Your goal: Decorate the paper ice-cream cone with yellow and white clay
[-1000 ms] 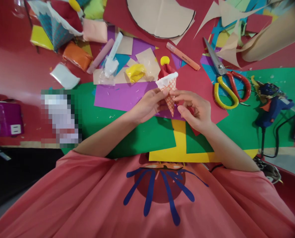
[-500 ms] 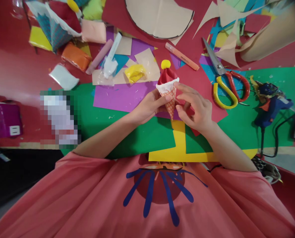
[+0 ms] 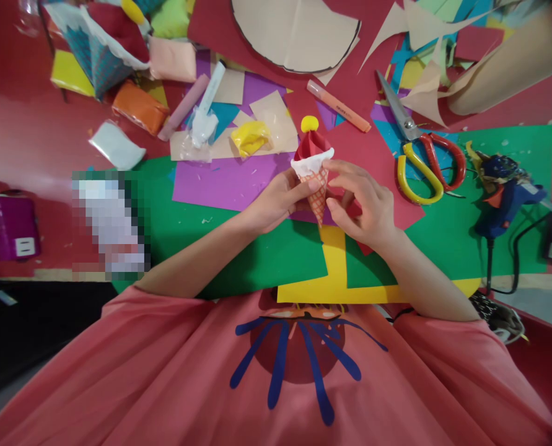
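Observation:
A small paper ice cream cone point(image 3: 319, 197) with an orange lattice pattern is gripped by my left hand point(image 3: 280, 201), the thumb lying across its front. White clay forms a wavy rim point(image 3: 311, 162) around the cone's top, with a folded red paper filling point(image 3: 311, 144) above it and a yellow ball point(image 3: 310, 124) at the peak. My right hand point(image 3: 366, 201) is at the cone's right side, its fingers bent and apart. Its index fingertip touches or nearly touches the white rim; nothing is held in it.
Scissors point(image 3: 415, 142) lie to the right, beyond them a blue glue gun point(image 3: 508, 207) with its cord. A marker point(image 3: 338, 106), yellow clay packet point(image 3: 250, 137) and orange clay packet point(image 3: 140, 106) lie farther back. A larger blue cone point(image 3: 94, 52) stands at back left. Green paper point(image 3: 257, 263) covers the front.
The right index finger has shifted slightly down along the white rim. The cone and left hand hold nearly the same position; the whole view has drifted a little.

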Available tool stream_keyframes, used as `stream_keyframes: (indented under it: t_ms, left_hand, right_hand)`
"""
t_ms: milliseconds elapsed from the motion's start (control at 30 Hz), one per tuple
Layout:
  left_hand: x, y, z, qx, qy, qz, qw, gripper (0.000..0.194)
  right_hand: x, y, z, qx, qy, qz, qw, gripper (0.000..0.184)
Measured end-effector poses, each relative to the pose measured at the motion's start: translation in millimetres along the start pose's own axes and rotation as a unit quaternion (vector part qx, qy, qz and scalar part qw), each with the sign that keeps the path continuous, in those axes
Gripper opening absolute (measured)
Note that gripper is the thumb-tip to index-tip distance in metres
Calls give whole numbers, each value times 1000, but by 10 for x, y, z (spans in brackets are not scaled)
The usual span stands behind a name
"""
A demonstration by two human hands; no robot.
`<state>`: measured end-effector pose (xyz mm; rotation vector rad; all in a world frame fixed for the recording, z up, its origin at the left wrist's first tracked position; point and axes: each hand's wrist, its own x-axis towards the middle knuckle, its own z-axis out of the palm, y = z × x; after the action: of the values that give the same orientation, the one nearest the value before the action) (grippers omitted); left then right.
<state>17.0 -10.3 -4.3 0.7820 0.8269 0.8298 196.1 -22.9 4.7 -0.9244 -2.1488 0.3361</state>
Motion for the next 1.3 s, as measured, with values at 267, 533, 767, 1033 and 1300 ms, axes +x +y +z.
stream_keyframes:
  t_ms: [267,533,767,1033,1300]
  left_hand:
    - [-6,19,5,-11,1,-10,1000,49]
    - [5,8,-21,-29,-6,-24,999,37]
    - [0,22,-14,-34,-4,-32,999,38]
    - [0,-3,-17,-6,-4,-11,1000,49]
    - [-10,-2,-41,3,-10,-12,1000,44]
  right_hand:
    - [-14,2,1,23,1,-1,1000,31]
    - [-18,3,15,14,-12,12,1000,26]
    - [-11,-11,4,0,8,-10,1000,21]
    - [11,-17,4,40,46,-36,997,37]
    - [-3,-37,-28,54,33,9,998,32]
